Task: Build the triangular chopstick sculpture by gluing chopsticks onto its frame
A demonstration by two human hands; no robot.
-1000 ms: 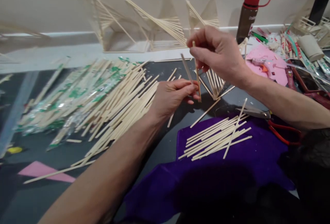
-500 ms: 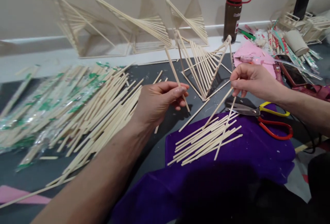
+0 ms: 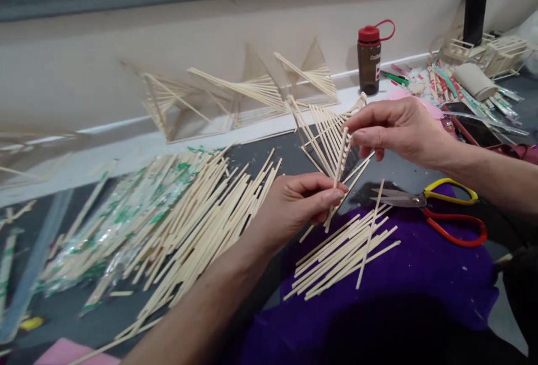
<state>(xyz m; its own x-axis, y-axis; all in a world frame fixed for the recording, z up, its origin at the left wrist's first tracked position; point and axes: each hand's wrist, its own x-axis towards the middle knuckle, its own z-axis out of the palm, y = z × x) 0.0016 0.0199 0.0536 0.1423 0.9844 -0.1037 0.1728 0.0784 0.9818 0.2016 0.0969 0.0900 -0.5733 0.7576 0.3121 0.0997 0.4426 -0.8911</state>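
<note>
My left hand [image 3: 309,199] is closed in a pinch round the lower part of a thin wooden stick [image 3: 341,155], which stands tilted in front of me. At that stick's upper end, the thumb and forefinger of my right hand [image 3: 389,129] close on it. Right behind the stick is a twisted frame of glued sticks [image 3: 323,129], partly covered by my hands. Below my hands, a small pile of cut sticks [image 3: 342,255] rests on a purple cloth [image 3: 420,286], with one stick lying across it. Open scissors [image 3: 424,201] with yellow and red handles lie right of the pile.
Many loose sticks [image 3: 202,225] and plastic-wrapped ones [image 3: 121,219] spread over the dark table at left. More stick frames [image 3: 247,93] stand along the wall. A red-capped bottle [image 3: 370,62], a cardboard roll [image 3: 474,82] and an upright phone [image 3: 474,14] are at the back right.
My hands have come together: the right moved left to the upper end of the stick in my left hand. The view has tilted up and shifted left.
</note>
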